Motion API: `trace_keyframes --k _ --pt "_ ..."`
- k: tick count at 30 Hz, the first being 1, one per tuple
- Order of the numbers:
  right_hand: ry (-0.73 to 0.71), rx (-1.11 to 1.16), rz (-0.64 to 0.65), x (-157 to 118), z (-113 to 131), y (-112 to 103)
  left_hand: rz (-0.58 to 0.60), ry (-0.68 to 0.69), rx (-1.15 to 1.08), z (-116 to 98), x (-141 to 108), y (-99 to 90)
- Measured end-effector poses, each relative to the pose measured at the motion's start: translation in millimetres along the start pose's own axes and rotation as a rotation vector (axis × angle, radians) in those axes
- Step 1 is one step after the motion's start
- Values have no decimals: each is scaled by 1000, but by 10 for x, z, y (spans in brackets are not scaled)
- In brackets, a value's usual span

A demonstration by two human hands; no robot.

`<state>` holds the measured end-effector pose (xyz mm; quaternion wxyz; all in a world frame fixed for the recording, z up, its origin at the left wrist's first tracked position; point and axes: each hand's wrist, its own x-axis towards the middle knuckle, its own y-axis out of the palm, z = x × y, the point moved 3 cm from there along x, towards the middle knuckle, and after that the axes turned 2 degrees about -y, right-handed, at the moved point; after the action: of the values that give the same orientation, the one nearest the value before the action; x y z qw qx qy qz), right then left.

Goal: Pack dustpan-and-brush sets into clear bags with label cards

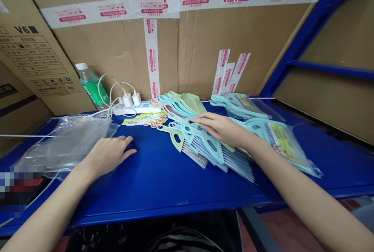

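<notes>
My left hand [109, 155] hovers just over the blue tabletop, thumb and fingers apart, holding nothing. Beside it lies a stack of clear plastic bags [78, 137]. My right hand [219, 127] reaches over a pile of small hand brushes [209, 144], its fingers stretched out at their handles; contact is partly hidden. These brushes are pale blue and yellow-green with grey bristles. Behind them are overlapping dustpans [191, 102] in green, blue and pink. Under my right forearm lies a bagged dustpan and brush set [282, 142] with a yellow-green label.
Several printed labels [146, 119] lie near a white power strip [146, 107] with chargers and cables. A green-labelled bottle [92, 86] stands at the back left. Large cardboard boxes [122, 49] wall the blue table [152, 189]; more bagged sets [242, 103] lie back right, near a blue metal frame [300, 29].
</notes>
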<state>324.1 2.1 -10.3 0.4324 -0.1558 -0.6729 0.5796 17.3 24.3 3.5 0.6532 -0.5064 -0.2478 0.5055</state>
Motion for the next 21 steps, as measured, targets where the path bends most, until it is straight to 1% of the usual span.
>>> trace_keyframes --k 4,11,16,21 --pt "10 -10 25 -5 19 -25 -17 -1 7 8 2 4" --pt "17 -20 45 -6 28 -35 -10 9 0 8 -1 8" --pt "15 -16 41 -2 30 -37 -31 8 -28 5 -5 1" --pt "8 -13 33 -3 22 -22 -13 0 -21 -2 -11 -2"
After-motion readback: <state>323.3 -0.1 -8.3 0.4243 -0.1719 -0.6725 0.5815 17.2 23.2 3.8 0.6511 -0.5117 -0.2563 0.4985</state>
